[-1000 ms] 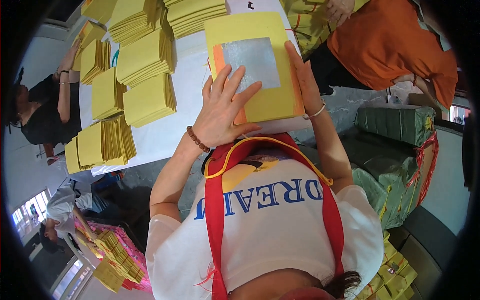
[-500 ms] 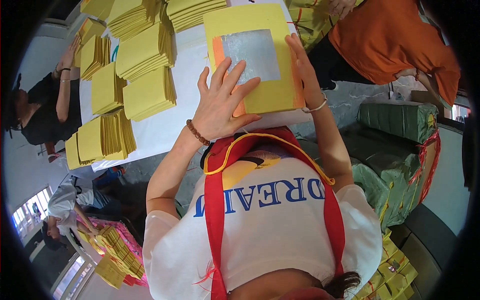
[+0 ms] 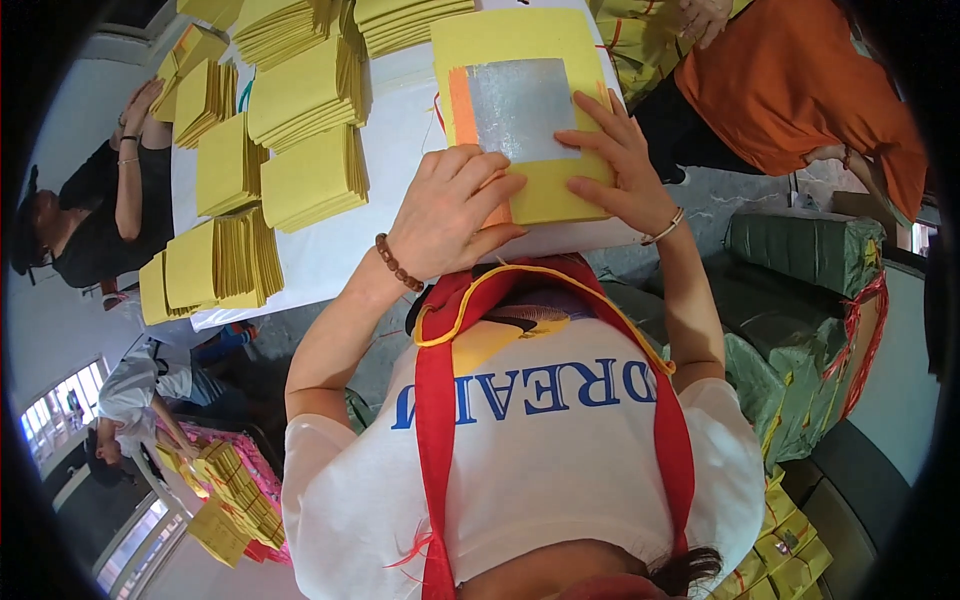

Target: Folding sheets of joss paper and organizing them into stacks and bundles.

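In front of me on the table lies a thick pad of yellow paper (image 3: 540,190), with a silver foil rectangle (image 3: 520,105) on top and an orange strip (image 3: 462,105) along the foil's left side. My left hand (image 3: 445,205) rests over the pad's near left corner, fingers bent and close together, its thumb apart by the near edge. I see nothing gripped in it. On the pad's right side lies my right hand (image 3: 625,170), open, its fingers spread and their tips reaching the foil's right edge.
Several folded stacks of yellow paper (image 3: 315,180) cover the left of the white table (image 3: 330,250). A person in black (image 3: 100,200) sits beyond them; one in orange (image 3: 800,80) is at the far right. Green wrapped bales (image 3: 800,240) stand to my right.
My left hand's outspread fingers have bent and drawn together. My right hand has come inward from the pad's right edge onto its top, fingers now spread. The view has shifted slightly.
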Action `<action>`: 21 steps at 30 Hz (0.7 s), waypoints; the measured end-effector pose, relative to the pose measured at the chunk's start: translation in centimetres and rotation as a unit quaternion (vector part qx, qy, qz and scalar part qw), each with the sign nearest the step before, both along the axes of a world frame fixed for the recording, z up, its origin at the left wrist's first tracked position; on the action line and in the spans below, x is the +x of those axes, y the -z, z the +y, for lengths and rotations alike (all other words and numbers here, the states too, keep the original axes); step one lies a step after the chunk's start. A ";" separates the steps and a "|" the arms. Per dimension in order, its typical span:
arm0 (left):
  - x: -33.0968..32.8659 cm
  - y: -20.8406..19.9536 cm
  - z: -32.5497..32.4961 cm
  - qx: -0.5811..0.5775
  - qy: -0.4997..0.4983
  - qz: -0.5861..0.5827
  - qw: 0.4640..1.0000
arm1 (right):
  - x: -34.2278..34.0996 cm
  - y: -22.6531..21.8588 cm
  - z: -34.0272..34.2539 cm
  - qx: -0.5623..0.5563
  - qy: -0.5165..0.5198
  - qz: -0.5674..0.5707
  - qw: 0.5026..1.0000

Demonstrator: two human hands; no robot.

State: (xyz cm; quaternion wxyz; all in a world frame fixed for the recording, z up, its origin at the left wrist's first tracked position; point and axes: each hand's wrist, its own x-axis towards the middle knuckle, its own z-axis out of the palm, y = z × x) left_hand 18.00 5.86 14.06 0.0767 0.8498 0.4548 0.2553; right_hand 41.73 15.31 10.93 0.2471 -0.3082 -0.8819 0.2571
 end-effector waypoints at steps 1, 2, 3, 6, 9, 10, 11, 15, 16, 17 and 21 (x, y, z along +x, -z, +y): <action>-0.1 -0.4 0.2 -0.007 0.010 -0.004 1.000 | 0.0 -0.1 0.0 -0.006 -0.004 0.005 1.000; -0.1 -0.7 0.4 -0.012 0.020 -0.008 1.000 | 0.0 0.1 0.1 -0.005 -0.003 0.005 1.000; -0.2 -0.8 0.6 -0.012 0.021 -0.008 1.000 | 0.2 0.4 0.3 -0.093 -0.031 0.077 0.992; -0.5 -0.8 1.2 -0.033 0.053 -0.057 0.996 | 1.0 0.9 0.9 -0.255 -0.078 0.198 0.943; -0.7 -0.6 1.6 -0.078 0.057 -0.142 0.985 | 1.2 1.4 0.9 -0.338 -0.085 0.260 0.900; -0.8 -0.7 1.6 -0.135 0.038 -0.177 0.974 | 1.2 1.5 0.9 -0.348 -0.075 0.272 0.894; -0.9 -0.8 1.7 -0.191 0.018 -0.210 0.959 | 1.2 1.6 0.9 -0.347 -0.077 0.273 0.894; -1.2 -1.4 2.1 -0.318 -0.028 -0.231 0.919 | 1.2 1.7 1.2 -0.296 -0.088 0.252 0.917; -1.4 -1.1 2.3 -0.318 -0.028 -0.238 0.917 | 1.2 1.7 1.3 -0.295 -0.095 0.250 0.917; -1.5 -0.8 2.4 -0.316 -0.029 -0.246 0.916 | 1.3 1.9 1.4 -0.294 -0.097 0.250 0.917; -1.7 -0.6 2.8 -0.347 -0.036 -0.278 0.895 | 1.6 2.1 1.6 -0.262 -0.101 0.203 0.938</action>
